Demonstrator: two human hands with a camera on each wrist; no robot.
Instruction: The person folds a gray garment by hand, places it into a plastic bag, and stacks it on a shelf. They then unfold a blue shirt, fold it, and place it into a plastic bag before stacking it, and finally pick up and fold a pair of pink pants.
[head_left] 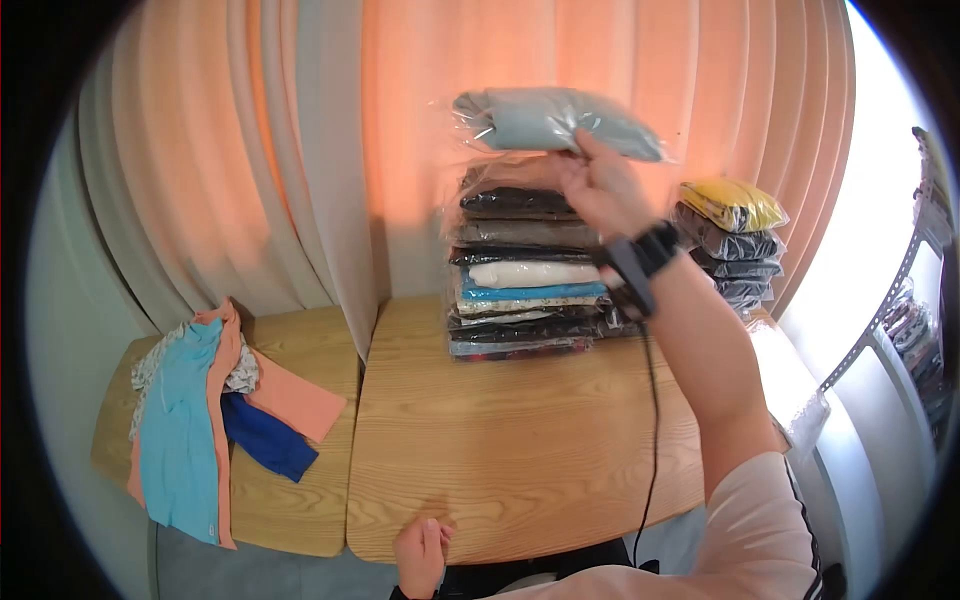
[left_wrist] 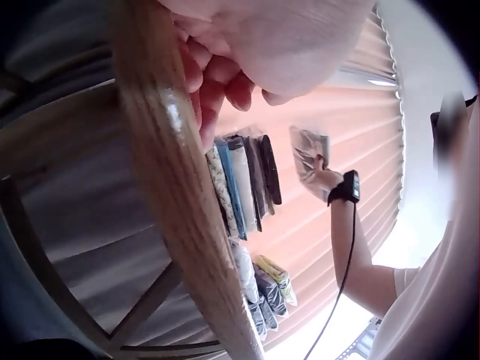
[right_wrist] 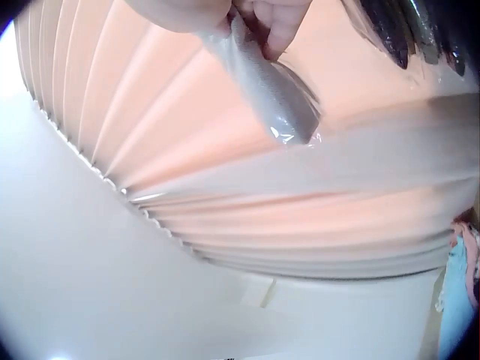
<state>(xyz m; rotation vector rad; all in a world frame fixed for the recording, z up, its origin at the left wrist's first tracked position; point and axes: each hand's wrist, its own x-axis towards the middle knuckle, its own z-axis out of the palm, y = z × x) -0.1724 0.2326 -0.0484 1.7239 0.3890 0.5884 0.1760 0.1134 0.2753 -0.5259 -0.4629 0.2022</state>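
Two at the back: a tall stack (head_left: 525,235) and a shorter stack (head_left: 728,240) of bagged clothes stood on the tabletop (head_left: 500,430), piled flat presumably to save room.
Grey-blue bundle (head_left: 540,118): held in its clear bag above the tall stack, seemingly to clear its top.
Right hand (head_left: 605,190): fingers pinched the bundle's near edge, thumb on top.
Left hand (head_left: 422,550): fingers curled loosely beside the tabletop's front edge, grasping nothing.
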